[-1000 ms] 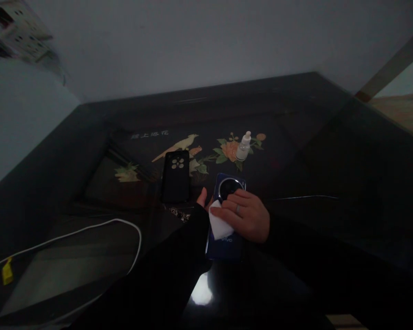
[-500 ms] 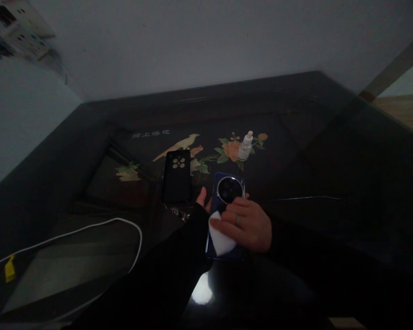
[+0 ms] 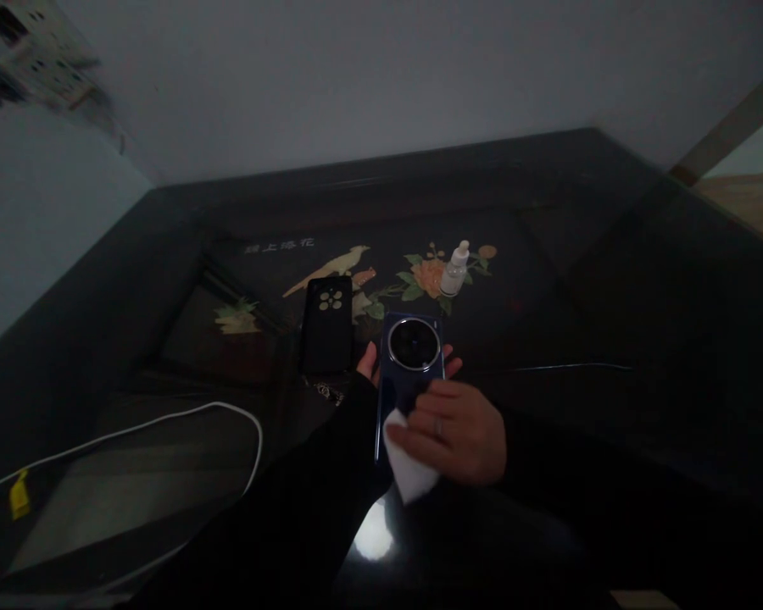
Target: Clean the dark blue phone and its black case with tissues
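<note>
We hold one blue phone (image 3: 409, 373) back side up over the dark table (image 3: 610, 280); our left hand (image 3: 372, 366) cups it from beneath, fingertips showing at both its edges. Our right hand (image 3: 458, 428) presses one white wipe (image 3: 410, 470) onto the phone's near half, fingers curled around the wipe. To the left lies one black case (image 3: 326, 326), farther off stands one small bottle (image 3: 454, 269), and one white cable (image 3: 165, 424) loops at near left

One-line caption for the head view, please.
Left hand holds a blue phone while right hand presses a white cloth on it.
</note>
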`<state>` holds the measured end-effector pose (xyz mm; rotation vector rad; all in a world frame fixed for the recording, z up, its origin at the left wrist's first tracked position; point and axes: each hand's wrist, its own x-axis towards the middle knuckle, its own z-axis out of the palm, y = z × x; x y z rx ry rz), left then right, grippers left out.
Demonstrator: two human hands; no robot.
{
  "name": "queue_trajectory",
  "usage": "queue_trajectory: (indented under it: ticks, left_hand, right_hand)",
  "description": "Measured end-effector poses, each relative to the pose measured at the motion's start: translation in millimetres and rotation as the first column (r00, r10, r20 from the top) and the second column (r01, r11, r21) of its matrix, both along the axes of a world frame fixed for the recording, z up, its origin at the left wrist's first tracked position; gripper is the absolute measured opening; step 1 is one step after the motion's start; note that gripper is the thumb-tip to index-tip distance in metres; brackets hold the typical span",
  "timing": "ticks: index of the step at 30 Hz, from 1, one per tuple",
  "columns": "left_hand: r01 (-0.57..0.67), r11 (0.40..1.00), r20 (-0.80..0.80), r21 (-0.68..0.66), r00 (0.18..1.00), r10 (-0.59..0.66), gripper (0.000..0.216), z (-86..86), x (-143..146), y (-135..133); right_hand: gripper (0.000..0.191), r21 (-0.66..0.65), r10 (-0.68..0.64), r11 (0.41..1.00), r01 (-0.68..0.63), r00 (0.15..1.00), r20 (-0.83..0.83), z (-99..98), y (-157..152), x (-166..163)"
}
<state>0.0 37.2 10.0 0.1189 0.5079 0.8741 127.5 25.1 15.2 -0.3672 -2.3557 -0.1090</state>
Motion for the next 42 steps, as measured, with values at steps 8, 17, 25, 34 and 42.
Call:
queue_trajectory:
  ticks: [8, 17, 25, 34, 42]
  left_hand:
    - [-0.113, 0.986, 0.02, -0.124, 0.993, 0.116, 0.064, 1.9, -4.2, 3.3]
    - [-0.082, 0.994, 0.011, -0.074, 0.996, 0.083, 0.073, 24.0, -3.6, 2.5]
    - [-0.11, 0.994, -0.047, 0.009, 0.993, 0.11, 0.075, 12.9, -11.8, 3.4]
    - [-0.157, 0.987, -0.052, 0.04, 0.986, 0.159, 0.074, 10.3, -11.8, 10.3]
    - [-0.167, 0.986, -0.042, 0.023, 0.985, 0.168, 0.073, 14.9, -14.3, 9.3]
  right_hand:
    - [0.013, 0.034, -0.091, 0.995, 0.09, 0.996, 0.019, -0.8, 14.1, 10.6]
    - [0.008, 0.042, 0.091, 0.995, -0.09, 0.996, -0.014, 2.5, -4.7, -2.2]
    - [0.015, 0.016, -0.184, 0.983, 0.184, 0.983, -0.006, -3.8, 25.4, 18.8]
    - [0.009, 0.033, 0.016, 0.999, -0.016, 1.0, 0.009, -6.1, 14.3, 9.1]
    - [0.012, -0.04, 0.008, 0.999, -0.008, 1.0, 0.016, -2.9, 7.8, 7.8]
